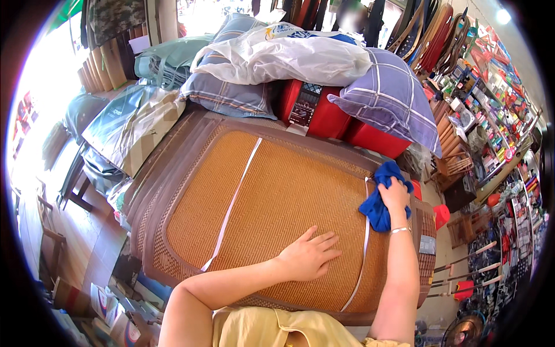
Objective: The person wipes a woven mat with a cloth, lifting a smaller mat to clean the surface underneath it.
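In front of me lies a stack of woven mats with brown cloth borders; the top mat [231,173] is orange-brown and tied with two pale straps. My left hand [309,254] rests flat on its weave between the straps, fingers spread, holding nothing. Over at the mat's right edge, my right hand [394,195] is closed on a crumpled blue cloth [378,214]. That cloth lies against the mat and covers part of the right strap [363,260]. A bracelet circles my right wrist.
Plaid pillows [396,92], a white plastic bag [283,58] and red boxes [329,115] are piled along the far edge. Bagged bedding [130,124] sits at the left. Belts [439,34] hang at the back right, above crowded shelves. A fan [465,329] stands low at the right.
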`<state>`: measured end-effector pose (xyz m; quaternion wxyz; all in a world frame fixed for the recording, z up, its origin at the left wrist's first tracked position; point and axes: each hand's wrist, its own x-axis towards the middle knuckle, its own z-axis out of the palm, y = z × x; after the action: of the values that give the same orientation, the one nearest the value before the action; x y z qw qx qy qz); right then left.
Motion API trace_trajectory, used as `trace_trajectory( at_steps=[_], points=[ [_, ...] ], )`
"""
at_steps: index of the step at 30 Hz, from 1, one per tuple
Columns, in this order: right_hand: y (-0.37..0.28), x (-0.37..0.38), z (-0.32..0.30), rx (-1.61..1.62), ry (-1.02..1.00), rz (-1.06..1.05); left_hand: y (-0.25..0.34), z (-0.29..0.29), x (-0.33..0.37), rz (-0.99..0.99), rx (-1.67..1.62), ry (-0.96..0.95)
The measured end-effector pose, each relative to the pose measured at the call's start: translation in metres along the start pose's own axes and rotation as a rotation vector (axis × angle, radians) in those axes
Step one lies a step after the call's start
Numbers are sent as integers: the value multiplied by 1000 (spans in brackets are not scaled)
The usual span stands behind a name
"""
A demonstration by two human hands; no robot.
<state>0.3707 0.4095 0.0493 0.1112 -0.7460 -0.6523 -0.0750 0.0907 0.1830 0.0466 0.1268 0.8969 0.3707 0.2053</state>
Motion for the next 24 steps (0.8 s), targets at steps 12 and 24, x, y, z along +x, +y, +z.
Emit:
trace_trajectory(
  at_steps=[12,24],
  points=[
    [-210,-51,-11,274,103,-701,-2,-9,8,-11,14,-102],
    [71,-21,6,5,30,101,1,-4,2,-18,7,-48]
  ],
)
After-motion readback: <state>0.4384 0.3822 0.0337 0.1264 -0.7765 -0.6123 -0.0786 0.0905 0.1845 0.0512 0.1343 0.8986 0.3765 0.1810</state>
